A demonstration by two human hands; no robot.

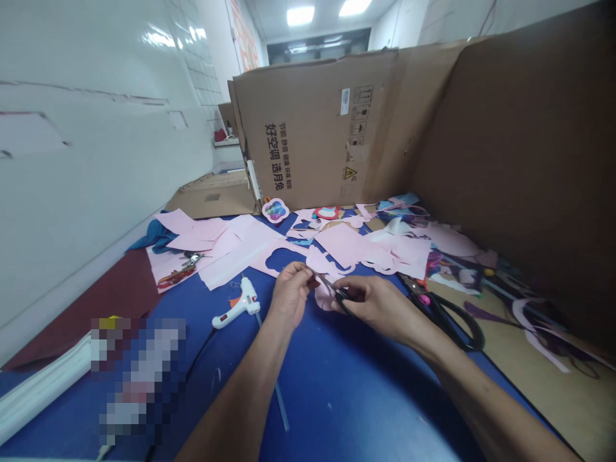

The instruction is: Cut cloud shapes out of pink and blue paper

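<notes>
My right hand (368, 298) is closed round the dark handles of a small pair of scissors (342, 300). The blades point left, reaching the fingertips of my left hand (291, 289), which is closed in a pinch on a small pink paper piece (323, 296). This piece hangs under the blades, and its edge is partly hidden by my fingers and the scissors. Just beyond both hands is a pink sheet with a rounded cutout (262, 260). Large black-handled scissors (445, 317) lie to the right of my right hand.
A white glue gun (240, 301) with a cord lies left of my left hand on the blue table (327, 398). Pink sheets (349, 244) and scraps spread across the back. Tall cardboard (312, 128) walls stand behind and at right. A blurred power strip (144, 375) lies front left.
</notes>
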